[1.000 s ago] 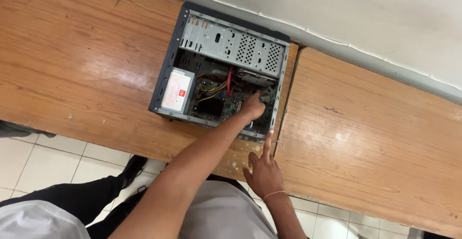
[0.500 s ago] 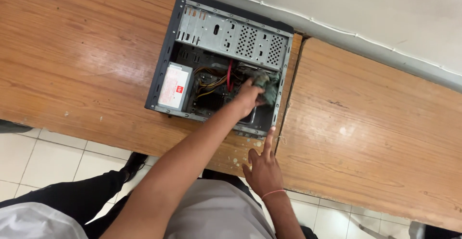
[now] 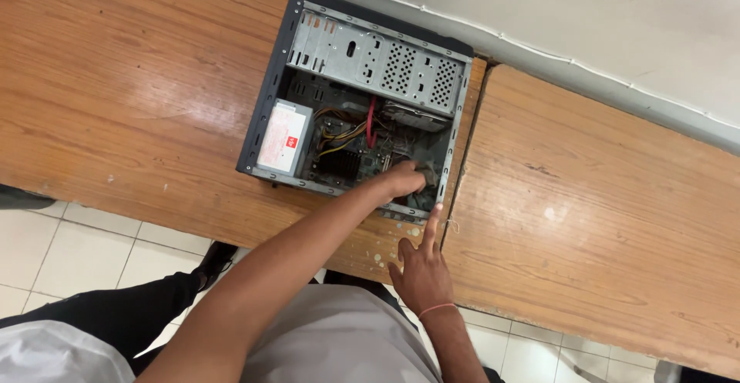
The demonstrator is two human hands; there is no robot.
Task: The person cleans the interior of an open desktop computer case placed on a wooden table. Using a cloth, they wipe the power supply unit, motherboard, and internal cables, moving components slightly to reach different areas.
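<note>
An open desktop computer case [image 3: 271, 98] lies on its side on a wooden table [image 3: 131, 98]. It shows a silver power supply [image 3: 284, 138], coloured cables [image 3: 348, 132], a red cable [image 3: 371, 113], a perforated drive cage [image 3: 378, 63] and the motherboard [image 3: 343, 163]. My left hand [image 3: 402, 179] reaches into the case's near right corner, fingers curled against a small grey-green piece [image 3: 426, 176]; whether it grips it is unclear. My right hand [image 3: 422, 271] rests flat on the table's near edge, fingers apart, its index finger touching the case's lower rim.
A second wooden table [image 3: 601, 190] butts against the first, right of the case, with a narrow gap [image 3: 462, 159] between them. A pale wall [image 3: 555, 5] runs behind both. White floor tiles [image 3: 69, 252] and a dark shoe [image 3: 214, 260] show below the table edge.
My left hand has shifted a little toward the case's near edge inside the case. The view has moved slightly. My right hand stays on the table edge.
</note>
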